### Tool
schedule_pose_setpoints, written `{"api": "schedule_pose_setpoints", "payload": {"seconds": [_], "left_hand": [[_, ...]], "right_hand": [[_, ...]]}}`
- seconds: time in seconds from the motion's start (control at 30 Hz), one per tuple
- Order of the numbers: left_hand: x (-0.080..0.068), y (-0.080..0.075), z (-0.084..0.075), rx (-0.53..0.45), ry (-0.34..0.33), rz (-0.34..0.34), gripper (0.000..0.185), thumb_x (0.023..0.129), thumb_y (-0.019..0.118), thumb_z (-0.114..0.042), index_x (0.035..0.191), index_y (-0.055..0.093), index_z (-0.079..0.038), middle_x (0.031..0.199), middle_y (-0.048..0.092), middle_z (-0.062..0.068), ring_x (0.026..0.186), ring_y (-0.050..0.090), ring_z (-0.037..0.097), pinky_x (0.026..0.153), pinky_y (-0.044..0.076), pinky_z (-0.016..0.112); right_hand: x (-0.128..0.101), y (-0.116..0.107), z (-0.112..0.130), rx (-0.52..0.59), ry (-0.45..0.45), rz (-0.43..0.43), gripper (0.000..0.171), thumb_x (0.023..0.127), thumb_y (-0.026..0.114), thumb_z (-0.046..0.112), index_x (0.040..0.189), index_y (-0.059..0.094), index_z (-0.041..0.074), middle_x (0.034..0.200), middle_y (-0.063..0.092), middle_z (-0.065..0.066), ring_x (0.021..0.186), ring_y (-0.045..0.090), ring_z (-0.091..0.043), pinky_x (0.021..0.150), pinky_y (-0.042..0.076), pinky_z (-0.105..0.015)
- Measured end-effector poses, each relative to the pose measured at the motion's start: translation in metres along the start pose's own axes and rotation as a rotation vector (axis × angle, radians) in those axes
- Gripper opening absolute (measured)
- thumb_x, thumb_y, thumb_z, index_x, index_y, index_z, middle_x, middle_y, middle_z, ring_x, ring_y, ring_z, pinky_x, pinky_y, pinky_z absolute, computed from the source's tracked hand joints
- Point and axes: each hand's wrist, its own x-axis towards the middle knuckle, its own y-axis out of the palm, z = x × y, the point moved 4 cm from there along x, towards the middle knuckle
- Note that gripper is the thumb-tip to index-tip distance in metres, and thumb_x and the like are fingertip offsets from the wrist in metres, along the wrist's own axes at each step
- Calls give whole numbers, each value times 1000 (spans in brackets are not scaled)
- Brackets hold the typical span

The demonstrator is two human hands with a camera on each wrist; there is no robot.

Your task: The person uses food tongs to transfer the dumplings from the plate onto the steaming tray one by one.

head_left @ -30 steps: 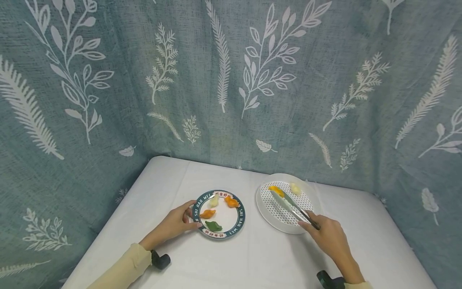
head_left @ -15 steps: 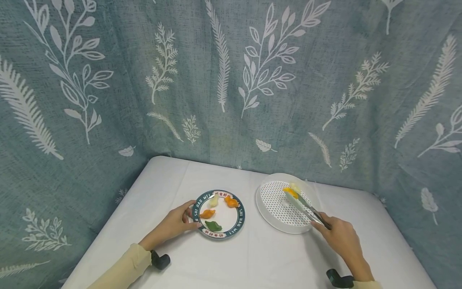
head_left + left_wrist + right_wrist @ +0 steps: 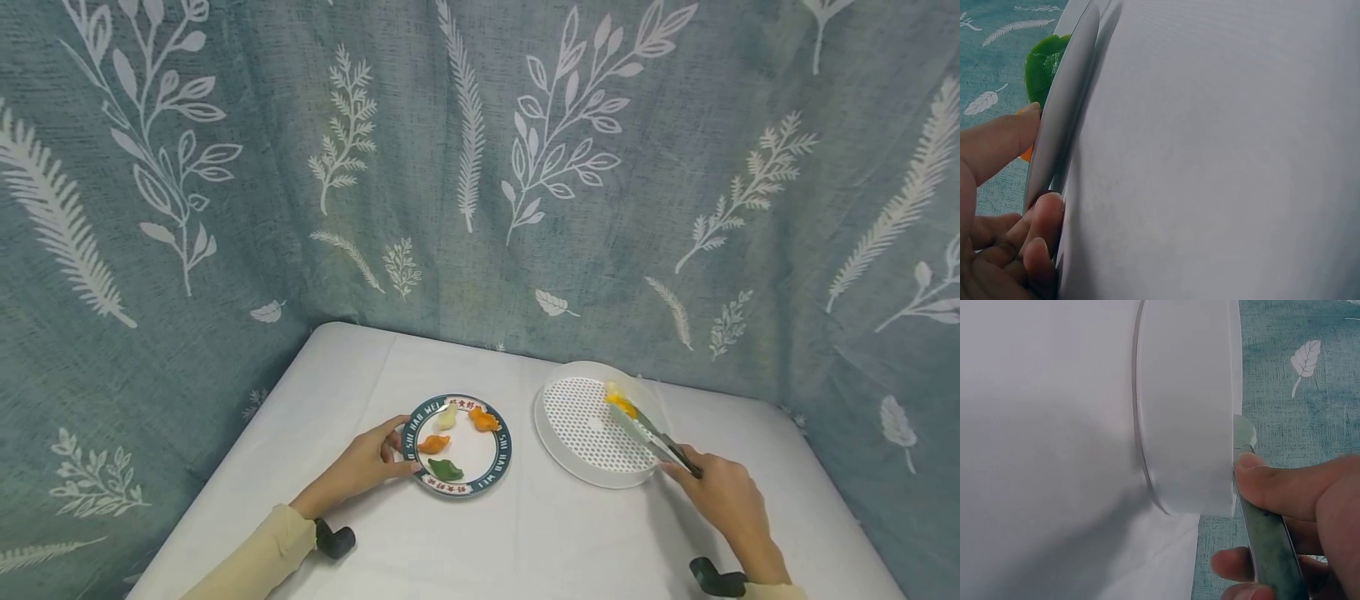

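From the head view I see my right hand gripping metal tongs, whose tips pinch a glossy orange-yellow dumpling at two o'clock in the white perforated tray. My left hand pinches the green-rimmed plate at nine o'clock on the counter. The left wrist view shows fingers on that rim. The right wrist view shows my thumb clamped on the tongs' handle.
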Motion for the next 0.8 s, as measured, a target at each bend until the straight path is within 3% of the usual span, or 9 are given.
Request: {"api": "schedule_pose_setpoints", "payload": {"seconds": [0.4, 0.7, 0.8], "left_hand": [[1, -1, 0, -12, -1, 4, 86, 82, 89, -32, 153, 47, -10, 99, 59, -4, 78, 52, 14, 65, 43, 30], [0, -1, 1, -13, 14, 8, 85, 82, 88, -32, 153, 46, -8, 99, 59, -4, 77, 52, 14, 65, 44, 28], [1, -1, 1, -14, 12, 6, 85, 82, 88, -33, 153, 47, -9, 99, 60, -5, 77, 52, 14, 65, 44, 28]], "right_hand": [[10, -8, -7, -19, 46, 95, 75, 91, 73, 54, 132, 63, -8, 77, 63, -6, 62, 49, -21, 52, 38, -36], [14, -10, -3, -31, 45, 146, 65, 92, 73, 51, 124, 68, -5, 72, 56, -3, 64, 50, -21, 53, 39, -36], [14, -10, -3, -32, 61, 155, 70, 93, 72, 53, 126, 66, -8, 76, 60, -7, 65, 51, -22, 54, 41, -37]]}}
